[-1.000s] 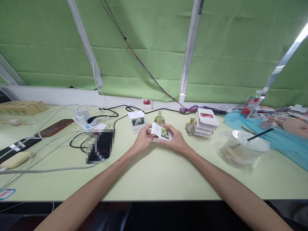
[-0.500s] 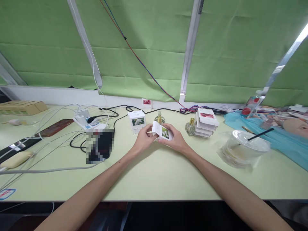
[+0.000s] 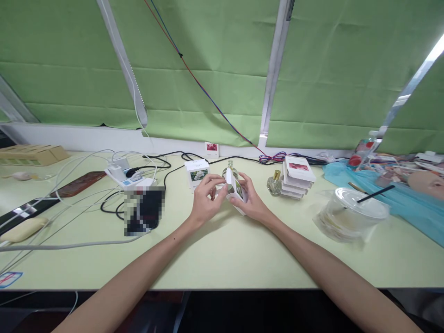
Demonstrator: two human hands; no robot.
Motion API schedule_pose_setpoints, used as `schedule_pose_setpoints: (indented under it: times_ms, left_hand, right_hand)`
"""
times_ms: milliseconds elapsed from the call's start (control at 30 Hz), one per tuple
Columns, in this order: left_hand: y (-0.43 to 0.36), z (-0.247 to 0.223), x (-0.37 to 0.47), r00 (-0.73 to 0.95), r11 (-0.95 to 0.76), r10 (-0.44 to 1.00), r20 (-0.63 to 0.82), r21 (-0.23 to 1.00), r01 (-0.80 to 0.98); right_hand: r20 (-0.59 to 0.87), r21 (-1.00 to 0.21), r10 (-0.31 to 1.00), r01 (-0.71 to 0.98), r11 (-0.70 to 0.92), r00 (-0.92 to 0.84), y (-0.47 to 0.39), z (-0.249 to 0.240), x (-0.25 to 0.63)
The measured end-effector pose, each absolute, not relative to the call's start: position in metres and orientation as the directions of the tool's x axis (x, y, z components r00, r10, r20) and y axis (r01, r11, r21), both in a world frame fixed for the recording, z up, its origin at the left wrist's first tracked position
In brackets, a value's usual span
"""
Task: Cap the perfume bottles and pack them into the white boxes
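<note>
Head view: boxy white carton (image 3: 239, 190) between fingers (image 3: 210, 182)

The held box (image 3: 235, 186) is white with green print; the table (image 3: 222, 259), yellow-green.

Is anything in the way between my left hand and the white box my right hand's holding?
Nothing visible: your left hand is at the edge of the white box in your right hand. The glass bottle stands behind the box, not between them.
</note>
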State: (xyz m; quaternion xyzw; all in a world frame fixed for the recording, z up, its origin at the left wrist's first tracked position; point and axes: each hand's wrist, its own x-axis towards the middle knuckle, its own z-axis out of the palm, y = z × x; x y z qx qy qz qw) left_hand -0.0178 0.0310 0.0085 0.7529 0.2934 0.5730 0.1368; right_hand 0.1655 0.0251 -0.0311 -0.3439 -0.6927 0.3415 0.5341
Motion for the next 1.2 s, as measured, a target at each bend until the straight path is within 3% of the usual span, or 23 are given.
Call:
schedule_pose_setpoints:
  times_ms: [167,400,800,1200]
  left_hand:
    - [0.030,0.009,-0.019,0.225,-0.849,0.506,0.833,0.434,0.302]
    - [0.029,0.007,-0.018,0.252,-0.858,0.488,0.836,0.406,0.314]
    - [0.024,0.009,-0.016,0.339,-0.795,0.605,0.721,0.524,0.304]
    - [0.022,0.006,-0.015,0.348,-0.778,0.629,0.696,0.558,0.290]
  right_hand:
    - [0.523,-0.846,0.830,0.001,0.533,-0.194,0.023,-0.029,0.162]
    - [0.482,-0.876,0.859,-0.064,0.478,-0.174,0.015,-0.020,0.158]
    - [0.491,-0.865,0.852,0.011,0.501,-0.182,0.015,-0.021,0.162]
    - [0.598,-0.779,0.787,0.122,0.615,-0.149,0.007,-0.010,0.162]
